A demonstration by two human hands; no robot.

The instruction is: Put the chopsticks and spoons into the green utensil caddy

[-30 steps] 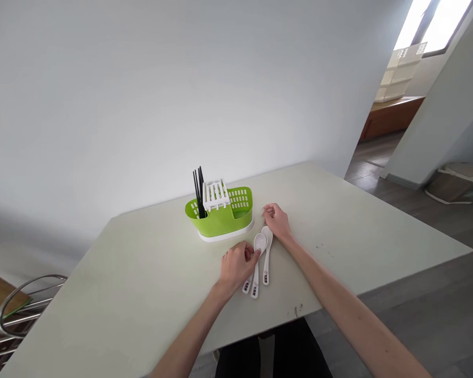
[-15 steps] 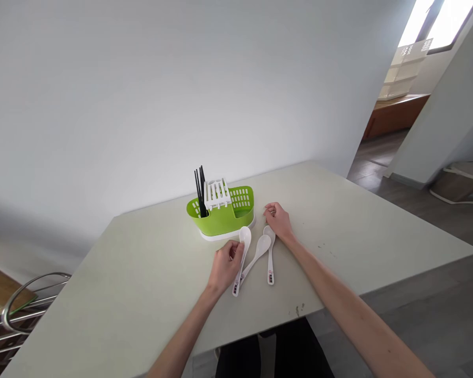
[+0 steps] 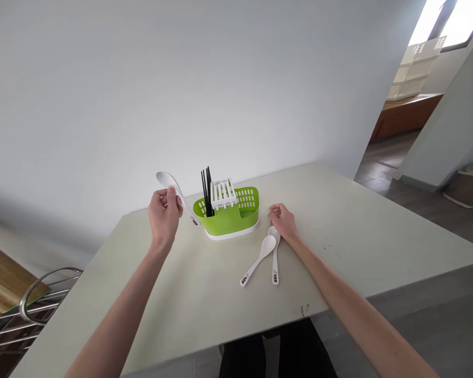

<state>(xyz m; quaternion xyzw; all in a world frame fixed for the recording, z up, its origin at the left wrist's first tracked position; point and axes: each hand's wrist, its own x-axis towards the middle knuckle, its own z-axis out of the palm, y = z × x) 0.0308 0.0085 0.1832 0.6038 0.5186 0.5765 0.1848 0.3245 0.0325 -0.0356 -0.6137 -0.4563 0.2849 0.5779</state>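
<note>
My left hand [image 3: 164, 212] is closed on the handle of a white soup spoon [image 3: 183, 202], held up left of the green cutlery basket [image 3: 228, 226]. The spoon's bowl points up and left, its marked handle end down beside the basket's left side. On the table, my right hand [image 3: 283, 219] rests with its fingers curled in and nothing seen in them. Just under it lies a second white spoon [image 3: 275, 262], and a third white spoon [image 3: 256, 266] lies slanted with its bowl against that one.
Black chopsticks [image 3: 207, 191] stand in the basket's left compartment. A white slotted rack [image 3: 224, 194] sits over its middle. Behind the pale table [image 3: 173, 315] rises a plain wall [image 3: 220, 94]. A metal rack [image 3: 43, 299] is at the lower left.
My left hand has lifted one spoon from the table and carried it up and left past the basket. My right hand has stayed in place beside the other two spoons.
</note>
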